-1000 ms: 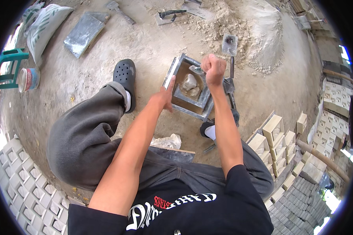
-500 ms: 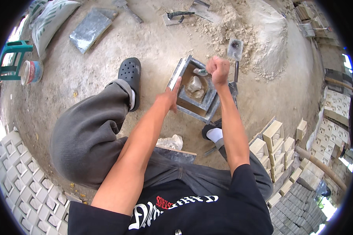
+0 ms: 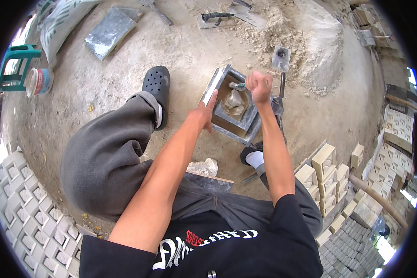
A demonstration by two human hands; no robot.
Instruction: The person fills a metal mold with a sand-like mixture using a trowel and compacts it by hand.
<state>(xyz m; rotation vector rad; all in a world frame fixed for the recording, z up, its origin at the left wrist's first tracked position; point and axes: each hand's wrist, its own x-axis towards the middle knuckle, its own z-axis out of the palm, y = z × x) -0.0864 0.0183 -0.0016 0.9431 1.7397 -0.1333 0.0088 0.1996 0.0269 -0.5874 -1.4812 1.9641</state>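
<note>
The right hand point(image 3: 258, 85) closes in a fist around a small tool point(image 3: 238, 86), while the left hand point(image 3: 203, 113), fingers spread, rests against the nine-o'clock side of a grey frame point(image 3: 212, 86) lying on the ground toward one o'clock of the view. Apparently metal, the frame should prove stiff and weighty, best gripped by opposite outer walls; inside sits a pale stone point(image 3: 235, 98), and beyond, at two o'clock, a powder heap point(image 3: 322, 55).
</note>
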